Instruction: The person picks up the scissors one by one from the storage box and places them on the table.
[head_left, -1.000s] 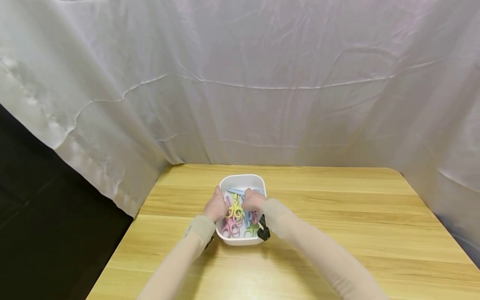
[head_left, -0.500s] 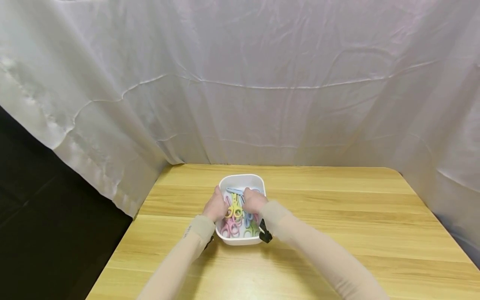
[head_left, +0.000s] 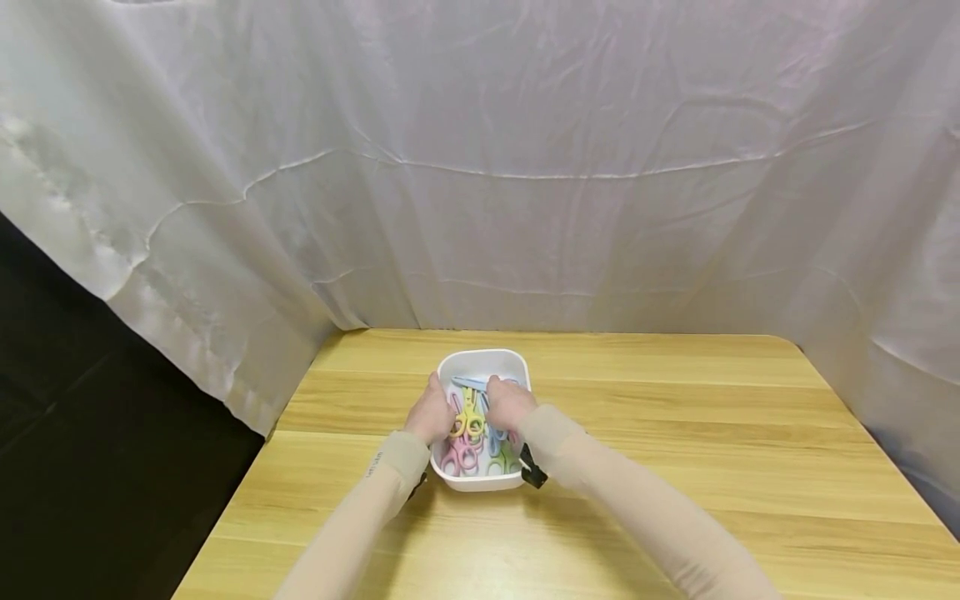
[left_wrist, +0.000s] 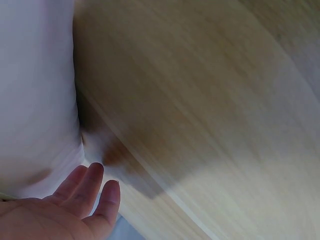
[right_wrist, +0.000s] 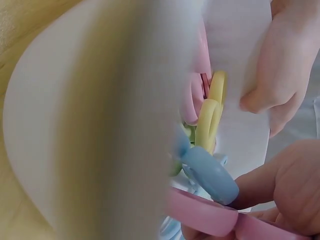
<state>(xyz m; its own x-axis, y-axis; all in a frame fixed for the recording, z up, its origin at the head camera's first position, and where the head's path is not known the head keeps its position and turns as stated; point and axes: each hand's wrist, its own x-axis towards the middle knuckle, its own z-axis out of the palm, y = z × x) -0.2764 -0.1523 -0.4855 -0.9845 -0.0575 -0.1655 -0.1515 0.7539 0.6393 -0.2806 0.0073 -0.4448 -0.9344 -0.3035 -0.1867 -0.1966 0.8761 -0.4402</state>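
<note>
A white rounded box (head_left: 480, 484) on the table holds several small scissors. My left hand (head_left: 430, 411) grips its left wall, thumb inside and fingers along the outside; those fingers (left_wrist: 88, 186) show in the left wrist view. My right hand (head_left: 512, 405) reaches into the box, fingers curled among the scissors. In the right wrist view its thumb meets a blue scissors handle (right_wrist: 214, 176), while fingers lie behind a pink scissors handle (right_wrist: 202, 213); I cannot tell which pair is held. Yellow scissors (head_left: 469, 400), pink scissors (head_left: 459, 451) and light blue scissors (head_left: 467, 382) lie near the hands.
The wooden table (head_left: 675, 417) stretches to the right of the box. A pale grey curtain (head_left: 525, 233) hangs along the back and sides, and black cloth (head_left: 97, 433) covers the left. Black wrist-camera mounts (head_left: 533, 468) sit close to the box's front.
My right wrist has shifted and turned slightly, its fingers staying down among the scissors. The left hand keeps its hold on the box, and the box has barely moved.
</note>
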